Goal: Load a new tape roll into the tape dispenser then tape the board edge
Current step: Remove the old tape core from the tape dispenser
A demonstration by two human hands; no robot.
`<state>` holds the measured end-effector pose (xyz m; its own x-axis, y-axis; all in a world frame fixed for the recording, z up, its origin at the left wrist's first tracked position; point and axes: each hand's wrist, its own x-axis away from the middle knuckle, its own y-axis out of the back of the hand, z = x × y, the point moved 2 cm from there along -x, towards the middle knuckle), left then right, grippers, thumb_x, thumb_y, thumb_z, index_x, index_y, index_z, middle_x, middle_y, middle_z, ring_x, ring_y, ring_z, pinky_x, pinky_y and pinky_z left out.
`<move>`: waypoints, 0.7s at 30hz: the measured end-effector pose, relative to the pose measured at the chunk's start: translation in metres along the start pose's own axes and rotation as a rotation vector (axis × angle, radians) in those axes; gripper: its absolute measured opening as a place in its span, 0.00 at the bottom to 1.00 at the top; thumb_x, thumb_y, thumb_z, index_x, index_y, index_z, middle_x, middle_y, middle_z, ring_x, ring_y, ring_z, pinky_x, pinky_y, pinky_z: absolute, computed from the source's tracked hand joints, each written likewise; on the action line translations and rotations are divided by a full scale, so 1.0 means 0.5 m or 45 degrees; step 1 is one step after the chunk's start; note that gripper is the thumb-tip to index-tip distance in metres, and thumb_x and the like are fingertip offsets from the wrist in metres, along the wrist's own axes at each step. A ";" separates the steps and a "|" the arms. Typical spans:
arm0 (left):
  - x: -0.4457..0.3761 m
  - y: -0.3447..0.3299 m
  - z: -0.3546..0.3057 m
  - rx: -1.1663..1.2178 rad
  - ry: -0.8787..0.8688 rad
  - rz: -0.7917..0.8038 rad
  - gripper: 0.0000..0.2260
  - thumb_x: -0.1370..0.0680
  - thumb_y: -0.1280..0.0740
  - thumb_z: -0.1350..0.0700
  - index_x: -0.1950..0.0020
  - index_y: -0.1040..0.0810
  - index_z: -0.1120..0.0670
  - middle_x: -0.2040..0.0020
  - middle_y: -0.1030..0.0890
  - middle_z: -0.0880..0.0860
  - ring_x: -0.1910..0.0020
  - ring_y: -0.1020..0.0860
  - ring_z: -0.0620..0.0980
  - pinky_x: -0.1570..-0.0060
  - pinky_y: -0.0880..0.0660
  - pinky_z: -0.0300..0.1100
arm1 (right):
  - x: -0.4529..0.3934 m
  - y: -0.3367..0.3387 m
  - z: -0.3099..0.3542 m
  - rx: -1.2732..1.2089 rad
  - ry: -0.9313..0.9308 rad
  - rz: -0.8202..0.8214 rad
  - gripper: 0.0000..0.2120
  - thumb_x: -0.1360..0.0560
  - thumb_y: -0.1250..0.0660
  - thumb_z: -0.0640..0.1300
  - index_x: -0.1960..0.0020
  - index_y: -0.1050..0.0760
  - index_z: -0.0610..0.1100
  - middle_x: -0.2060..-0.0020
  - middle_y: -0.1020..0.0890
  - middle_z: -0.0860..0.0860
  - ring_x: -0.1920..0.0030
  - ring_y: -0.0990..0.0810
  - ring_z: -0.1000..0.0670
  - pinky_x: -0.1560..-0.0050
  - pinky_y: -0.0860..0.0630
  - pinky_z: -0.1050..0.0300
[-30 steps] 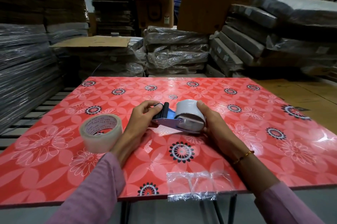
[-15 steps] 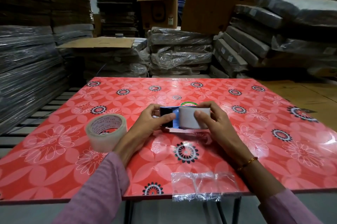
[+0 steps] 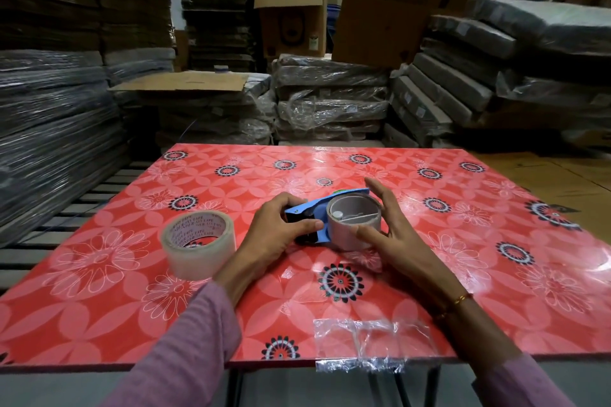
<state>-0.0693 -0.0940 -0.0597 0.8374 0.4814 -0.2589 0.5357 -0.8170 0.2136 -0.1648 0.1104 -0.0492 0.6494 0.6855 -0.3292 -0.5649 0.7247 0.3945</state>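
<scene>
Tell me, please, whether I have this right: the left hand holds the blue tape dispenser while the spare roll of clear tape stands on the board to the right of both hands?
Not quite. The head view shows the spare roll of clear tape standing on the board to the left of both hands, beside the left wrist. The rest holds: the left hand holds the blue tape dispenser.

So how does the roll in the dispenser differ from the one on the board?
The roll in the dispenser looks nearly spent, a thin grey ring; the loose roll is thick and translucent with a printed core. The first is mounted and touched by the right hand; the second stands free. Both lie flat.
</scene>
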 end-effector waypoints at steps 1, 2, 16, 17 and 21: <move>0.000 0.000 -0.001 -0.040 -0.023 -0.036 0.19 0.39 0.19 0.49 0.54 0.20 0.53 0.58 0.14 0.54 0.58 0.15 0.54 0.52 0.18 0.56 | -0.001 0.000 -0.002 0.017 -0.002 -0.024 0.39 0.27 0.28 0.51 0.22 0.44 0.63 0.25 0.36 0.59 0.28 0.33 0.63 0.30 0.27 0.53; 0.000 -0.001 -0.003 -0.071 -0.046 -0.067 0.17 0.37 0.19 0.51 0.55 0.21 0.54 0.60 0.14 0.53 0.60 0.15 0.53 0.54 0.18 0.55 | -0.003 -0.001 -0.007 0.040 0.006 -0.049 0.40 0.26 0.26 0.49 0.22 0.44 0.62 0.25 0.36 0.58 0.27 0.32 0.60 0.31 0.25 0.51; 0.013 -0.004 -0.027 -0.319 -0.210 -0.325 0.17 0.33 0.20 0.57 0.55 0.27 0.55 0.60 0.19 0.50 0.62 0.21 0.49 0.64 0.26 0.40 | -0.016 -0.022 -0.020 0.259 0.149 -0.047 0.37 0.35 0.18 0.49 0.30 0.30 0.52 0.40 0.32 0.53 0.37 0.25 0.56 0.35 0.22 0.52; 0.013 -0.004 -0.024 -0.312 -0.182 -0.314 0.17 0.33 0.20 0.57 0.55 0.27 0.56 0.61 0.20 0.49 0.64 0.21 0.48 0.65 0.25 0.41 | -0.015 -0.022 -0.019 0.253 0.155 -0.051 0.36 0.34 0.18 0.48 0.30 0.30 0.52 0.40 0.32 0.53 0.37 0.25 0.56 0.35 0.22 0.54; 0.005 -0.005 -0.005 -0.306 -0.082 -0.248 0.17 0.32 0.20 0.56 0.54 0.26 0.57 0.62 0.20 0.48 0.64 0.23 0.48 0.64 0.26 0.42 | -0.011 -0.022 -0.012 0.197 0.107 -0.046 0.34 0.34 0.18 0.45 0.35 0.31 0.58 0.39 0.25 0.59 0.38 0.23 0.62 0.38 0.23 0.63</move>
<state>-0.0683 -0.0898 -0.0589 0.7119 0.5941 -0.3745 0.7022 -0.6093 0.3683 -0.1651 0.0991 -0.0570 0.6192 0.6673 -0.4139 -0.4528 0.7340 0.5061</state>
